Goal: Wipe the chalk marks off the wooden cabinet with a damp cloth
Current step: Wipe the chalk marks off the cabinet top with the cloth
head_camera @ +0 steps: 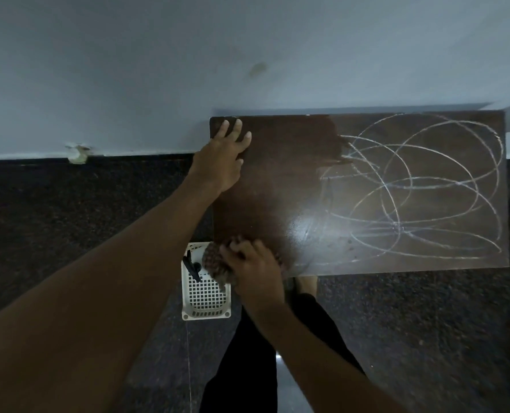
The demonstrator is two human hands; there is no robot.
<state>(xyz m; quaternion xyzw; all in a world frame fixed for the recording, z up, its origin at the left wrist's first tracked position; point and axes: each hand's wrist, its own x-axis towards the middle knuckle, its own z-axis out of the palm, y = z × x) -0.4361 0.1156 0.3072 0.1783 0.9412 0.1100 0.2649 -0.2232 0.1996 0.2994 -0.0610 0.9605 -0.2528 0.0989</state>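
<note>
Cabinet top (277,180): dark wood, glossy, wet sheen toward 9 o'clock. Chalk marks (420,186): powdery white. Cloth (215,262): coarse, nubby weave. Basket (205,296): white perforated plastic. Floor (426,329): dark speckled stone.

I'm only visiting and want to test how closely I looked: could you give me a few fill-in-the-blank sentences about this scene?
1. The right hand grips a ____ at the near left edge of the cabinet top.
2. The left hand rests with straight fingers on the top's far ____ corner.
3. The remaining chalk marks cover the ____ side of the top.
4. A white basket stands on the ____ beside the cabinet.

Missing words: cloth; left; right; floor.
</note>
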